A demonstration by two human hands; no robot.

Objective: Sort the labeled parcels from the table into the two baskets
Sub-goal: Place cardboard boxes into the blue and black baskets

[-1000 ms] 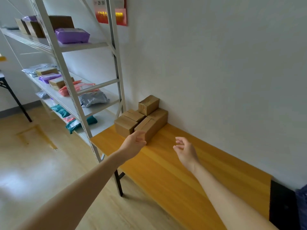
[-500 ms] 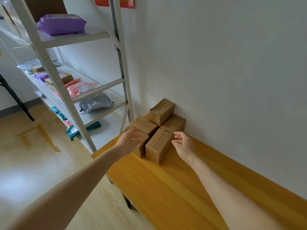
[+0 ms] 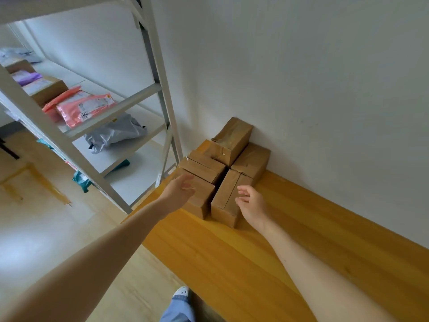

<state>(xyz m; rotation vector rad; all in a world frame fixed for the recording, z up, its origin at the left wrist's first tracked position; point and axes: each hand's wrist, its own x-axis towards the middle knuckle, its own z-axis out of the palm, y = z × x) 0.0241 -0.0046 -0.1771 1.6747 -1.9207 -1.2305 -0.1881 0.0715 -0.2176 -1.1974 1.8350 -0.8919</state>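
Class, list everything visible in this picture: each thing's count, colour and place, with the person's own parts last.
cardboard boxes: at least five, brown, clustered at the table's far end against the wall, one on top
table: one, yellow wood, along the wall
shelf rack: one, pale grey metal, left of the table
pink mailers: at least two, pink, on a rack shelf
grey bag: one, grey, on the shelf below
purple bag: one, purple, farther back on the rack
teal bags: count unclear, teal, lowest shelf
shoe: one, white, on the floor at the bottom edge
left hand: one, over the front left box, fingers relaxed
right hand: one, beside the front right box, holding nothing
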